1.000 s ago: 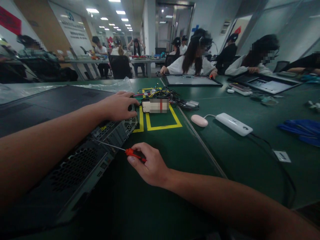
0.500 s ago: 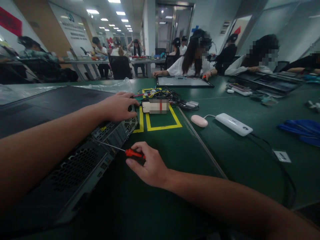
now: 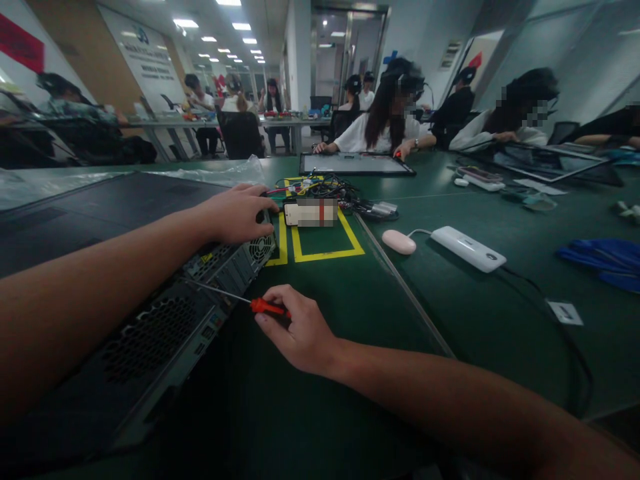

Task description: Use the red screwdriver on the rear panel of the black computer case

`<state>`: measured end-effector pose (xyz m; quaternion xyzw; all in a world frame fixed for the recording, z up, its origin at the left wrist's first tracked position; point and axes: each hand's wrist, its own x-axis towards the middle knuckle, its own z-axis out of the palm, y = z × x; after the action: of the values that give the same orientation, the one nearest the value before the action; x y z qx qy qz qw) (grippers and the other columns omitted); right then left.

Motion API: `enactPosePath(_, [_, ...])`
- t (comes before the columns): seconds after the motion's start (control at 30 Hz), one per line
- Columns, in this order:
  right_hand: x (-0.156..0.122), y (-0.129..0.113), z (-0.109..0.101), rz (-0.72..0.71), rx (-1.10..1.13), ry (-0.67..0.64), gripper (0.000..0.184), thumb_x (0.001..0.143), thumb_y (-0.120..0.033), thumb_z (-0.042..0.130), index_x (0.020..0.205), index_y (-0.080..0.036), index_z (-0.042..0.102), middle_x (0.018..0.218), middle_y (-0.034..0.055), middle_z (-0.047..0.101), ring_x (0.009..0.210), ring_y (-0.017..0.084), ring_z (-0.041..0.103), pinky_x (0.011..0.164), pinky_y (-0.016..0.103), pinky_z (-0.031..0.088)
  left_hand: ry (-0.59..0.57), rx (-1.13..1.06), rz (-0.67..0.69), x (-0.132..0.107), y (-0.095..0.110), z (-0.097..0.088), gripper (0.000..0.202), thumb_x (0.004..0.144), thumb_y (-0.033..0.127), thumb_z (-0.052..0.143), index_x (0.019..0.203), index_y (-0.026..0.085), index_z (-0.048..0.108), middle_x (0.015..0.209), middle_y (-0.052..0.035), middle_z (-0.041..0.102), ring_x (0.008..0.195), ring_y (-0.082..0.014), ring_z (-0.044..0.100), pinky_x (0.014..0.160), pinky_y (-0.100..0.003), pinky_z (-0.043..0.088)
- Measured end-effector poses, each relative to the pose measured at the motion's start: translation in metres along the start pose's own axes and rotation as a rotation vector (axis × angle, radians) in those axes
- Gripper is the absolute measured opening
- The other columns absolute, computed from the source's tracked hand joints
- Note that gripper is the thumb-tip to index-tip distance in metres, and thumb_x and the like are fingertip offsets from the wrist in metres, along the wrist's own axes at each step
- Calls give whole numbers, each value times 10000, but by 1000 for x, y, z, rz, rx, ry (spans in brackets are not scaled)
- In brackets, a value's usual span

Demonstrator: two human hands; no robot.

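A black computer case (image 3: 125,220) lies flat on the green table, its vented rear panel facing me. My left hand (image 3: 235,212) rests on the case's far corner above the small fan grille (image 3: 261,248), fingers curled over the edge. My right hand (image 3: 299,328) pinches the red handle of a screwdriver (image 3: 235,298). The thin shaft points left, and its tip touches the rear panel of the case.
A yellow taped rectangle (image 3: 325,252) holds a phone (image 3: 310,213) and a tangle of cables (image 3: 330,187). To the right lie a pink mouse (image 3: 399,241), a white box (image 3: 467,248) and blue cloth (image 3: 605,260). Several people sit at the table's far side with flat panels (image 3: 355,164).
My right hand's fingers shifted slightly on the screwdriver handle. A person across the table slid a flat panel to the left. My left hand stayed put.
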<state>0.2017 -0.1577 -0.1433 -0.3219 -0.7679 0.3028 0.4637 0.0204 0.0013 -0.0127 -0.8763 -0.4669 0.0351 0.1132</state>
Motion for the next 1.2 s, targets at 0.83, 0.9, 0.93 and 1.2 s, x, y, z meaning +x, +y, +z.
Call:
enactPosePath(0.83, [-2, -1, -2, -6, -25, 3, 209, 1038, -393, 632, 1147, -215, 638, 1040, 49, 726, 871, 186, 671, 818, 339, 566, 1, -26, -9, 0, 1, -1, 669, 917, 570, 490, 1470, 236, 666, 1670, -124, 492, 1533, -398, 442, 1285, -526, 297])
enactPosePath(0.9, [-1, -2, -3, -20, -40, 8, 213, 1048, -401, 621, 1144, -213, 648, 1021, 49, 719, 863, 186, 662, 810, 337, 560, 2, -33, -9, 0, 1, -1, 670, 913, 572, 491, 1474, 246, 662, 1674, -112, 493, 1539, -399, 432, 1288, -530, 293])
enactPosePath(0.93, [-1, -2, -3, -25, -47, 7, 215, 1056, -404, 610, 1139, -211, 655, 1005, 47, 714, 853, 185, 656, 800, 333, 555, 6, -34, -8, -1, 2, -1, 667, 912, 573, 493, 1473, 255, 662, 1673, -104, 496, 1541, -397, 430, 1289, -531, 291])
enactPosePath(1.2, [-1, -3, -2, -29, -25, 0, 257, 1082, -427, 560, 1167, -208, 667, 999, 50, 707, 849, 180, 664, 773, 325, 552, 17, -14, -2, 0, -1, 1, 641, 932, 576, 513, 1474, 268, 662, 1648, -99, 514, 1547, -368, 432, 1289, -515, 304])
